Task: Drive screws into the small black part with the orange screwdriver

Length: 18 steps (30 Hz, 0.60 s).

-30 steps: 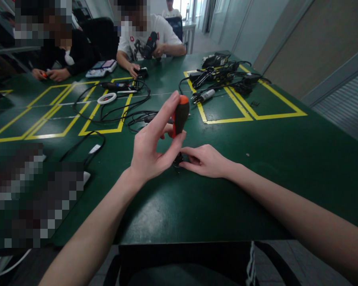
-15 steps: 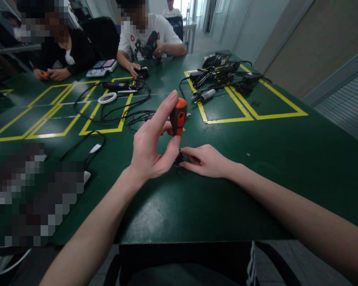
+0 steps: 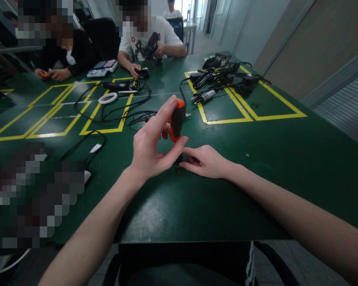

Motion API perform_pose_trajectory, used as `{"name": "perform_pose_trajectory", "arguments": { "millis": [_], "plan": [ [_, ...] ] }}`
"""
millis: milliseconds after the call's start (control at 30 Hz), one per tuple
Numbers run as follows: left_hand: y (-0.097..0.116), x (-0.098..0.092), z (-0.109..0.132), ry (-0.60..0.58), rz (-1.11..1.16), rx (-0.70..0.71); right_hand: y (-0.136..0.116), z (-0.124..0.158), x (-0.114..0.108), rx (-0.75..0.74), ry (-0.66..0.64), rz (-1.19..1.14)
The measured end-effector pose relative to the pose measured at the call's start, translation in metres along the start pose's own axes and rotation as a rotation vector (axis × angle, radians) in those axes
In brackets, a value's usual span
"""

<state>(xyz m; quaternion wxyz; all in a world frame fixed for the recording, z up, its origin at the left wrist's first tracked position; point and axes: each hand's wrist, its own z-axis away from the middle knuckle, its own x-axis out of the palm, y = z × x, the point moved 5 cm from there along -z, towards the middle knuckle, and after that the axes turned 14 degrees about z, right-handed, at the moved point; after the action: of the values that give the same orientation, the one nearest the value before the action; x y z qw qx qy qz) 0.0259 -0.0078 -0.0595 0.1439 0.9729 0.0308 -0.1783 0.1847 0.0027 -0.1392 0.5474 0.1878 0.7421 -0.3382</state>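
My left hand [image 3: 150, 149] is closed around the upright orange-and-black handle of a screwdriver [image 3: 178, 120], with the forefinger near its top and the thumb low on its side. The tool's shaft is hidden behind the thumb. Directly below, a small black part [image 3: 179, 159] rests on the green table [image 3: 197, 210]. My right hand [image 3: 207, 161] lies low on the table and pinches that part from the right between thumb and fingers. Its exact kind is too small and too covered to make out.
A tangle of black cables and adapters [image 3: 226, 75] lies at the back right, near several small dark screws [image 3: 255, 104]. Looped cables [image 3: 107, 119] and a white ring [image 3: 107, 98] sit left of centre. Across the table a person [image 3: 164, 35] holds a dark power tool [image 3: 151, 45].
The screwdriver handle has turned about its own axis, so its dark side now faces me, and my left thumb has slid a little to the right. My right hand stays in place.
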Motion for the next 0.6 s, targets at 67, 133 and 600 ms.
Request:
{"name": "perform_pose_trajectory", "arguments": {
  "millis": [67, 133, 600],
  "plan": [
    [0.0025, -0.0005, -0.0008, 0.017, 0.011, 0.015, 0.0000, -0.0002, 0.0002, 0.000, 0.000, -0.003],
    [0.0033, -0.0007, -0.0009, 0.031, 0.027, -0.004, 0.0000, -0.0002, 0.0005, 0.004, -0.003, -0.009],
    [0.0008, -0.0015, 0.0024, 0.049, 0.051, -0.086, -0.0014, -0.0003, -0.0008, 0.001, -0.015, -0.003]
  ]
}}
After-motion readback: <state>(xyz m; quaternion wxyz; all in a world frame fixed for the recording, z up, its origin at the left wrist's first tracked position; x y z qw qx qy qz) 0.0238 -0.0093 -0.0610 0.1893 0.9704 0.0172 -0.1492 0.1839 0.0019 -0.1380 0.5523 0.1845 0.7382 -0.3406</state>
